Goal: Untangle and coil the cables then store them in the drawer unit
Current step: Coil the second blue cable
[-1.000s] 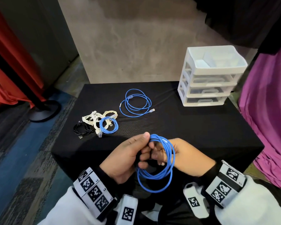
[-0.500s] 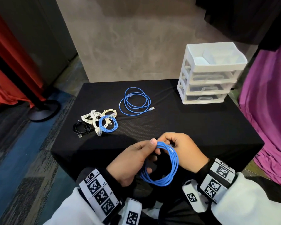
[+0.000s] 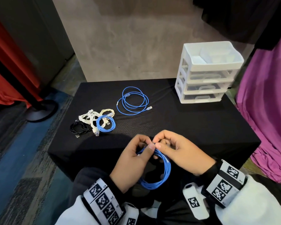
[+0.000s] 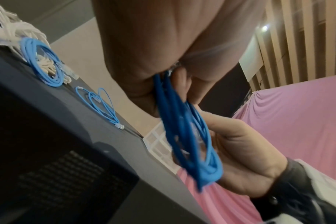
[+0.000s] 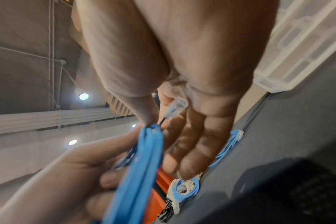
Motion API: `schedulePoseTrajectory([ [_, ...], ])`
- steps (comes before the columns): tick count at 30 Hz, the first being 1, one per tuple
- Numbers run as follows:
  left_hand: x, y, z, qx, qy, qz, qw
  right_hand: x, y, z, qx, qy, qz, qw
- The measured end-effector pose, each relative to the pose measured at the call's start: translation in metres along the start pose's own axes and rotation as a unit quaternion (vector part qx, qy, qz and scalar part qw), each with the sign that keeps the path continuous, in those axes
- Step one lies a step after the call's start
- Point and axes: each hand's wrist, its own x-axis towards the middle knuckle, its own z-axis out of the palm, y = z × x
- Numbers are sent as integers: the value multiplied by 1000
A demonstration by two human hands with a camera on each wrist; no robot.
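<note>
A coiled blue cable hangs between my two hands over the near edge of the black table. My left hand grips the top of the coil with thumb and fingers. My right hand pinches the same spot, with the cable's clear plug against its palm. The white drawer unit stands at the far right, its three drawers closed. A loose blue cable lies mid-table. A tangle of white, black and blue cables lies at the left.
A purple cloth hangs at the right of the table. A red curtain and a black stand base are on the floor to the left. A grey wall stands behind the table.
Both hands have risen and moved forward over the table edge. The right hand has shifted from the coil's side to its top, meeting the left thumb there.
</note>
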Motion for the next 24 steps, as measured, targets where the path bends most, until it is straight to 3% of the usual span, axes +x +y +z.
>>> schedulePoseTrajectory([
  [5,4,1,-4,27,11,0,1000,-10,-2,9,177,-13,20,984],
  [8,2,5,-4,-62,14,-66,996,-7,3,8,150,21,1,988],
  [12,-3,12,-3,-179,-14,-80,980,-3,10,6,187,114,4,976],
  [16,-5,9,-5,-164,-17,-87,982,-6,11,8,192,115,20,975],
  [20,-3,9,-8,-220,1,-138,966,-8,11,5,124,102,11,987],
  [24,-4,4,-10,-87,3,-126,988,-4,2,1,112,103,20,988],
])
